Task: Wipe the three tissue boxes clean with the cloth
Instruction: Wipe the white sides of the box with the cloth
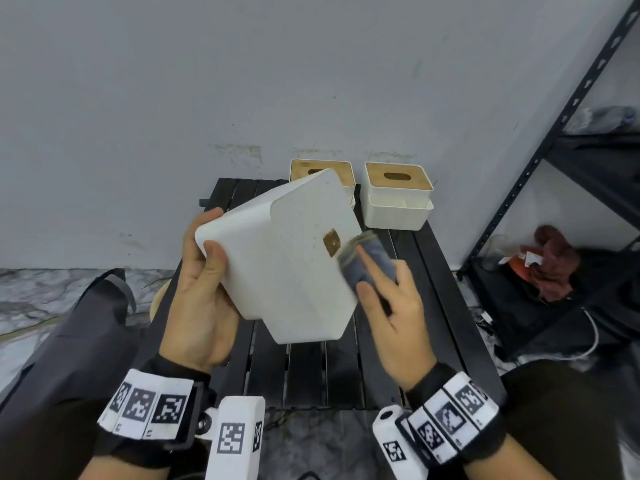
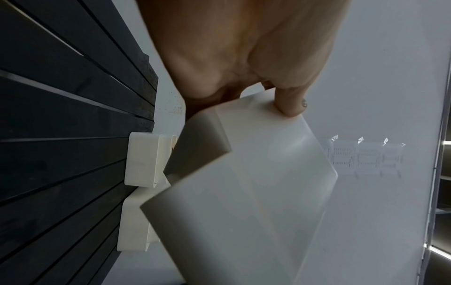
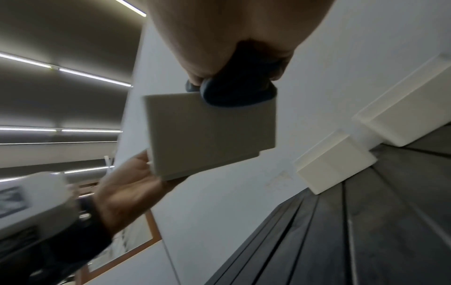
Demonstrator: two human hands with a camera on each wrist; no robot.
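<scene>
My left hand [image 1: 202, 271] grips a white tissue box [image 1: 287, 258] by its left end and holds it tilted above the black slatted table [image 1: 311, 368], its underside turned toward me. A small brown patch [image 1: 331, 241] shows on that face. My right hand [image 1: 384, 296] holds a folded grey-blue cloth [image 1: 367, 263] pressed against the box's right edge, beside the patch. In the right wrist view the cloth [image 3: 234, 90] bulges over the box's top corner [image 3: 209, 131]. Two more white tissue boxes with wooden lids stand at the table's far edge, one [image 1: 398, 195] in full view, the other [image 1: 341, 171] partly hidden behind the held box.
A grey wall rises just behind the table. A black metal shelf rack [image 1: 554, 188] stands at the right, with a reddish cloth [image 1: 554, 265] on its low shelf. A dark bag [image 1: 79, 327] lies on the marbled floor at the left.
</scene>
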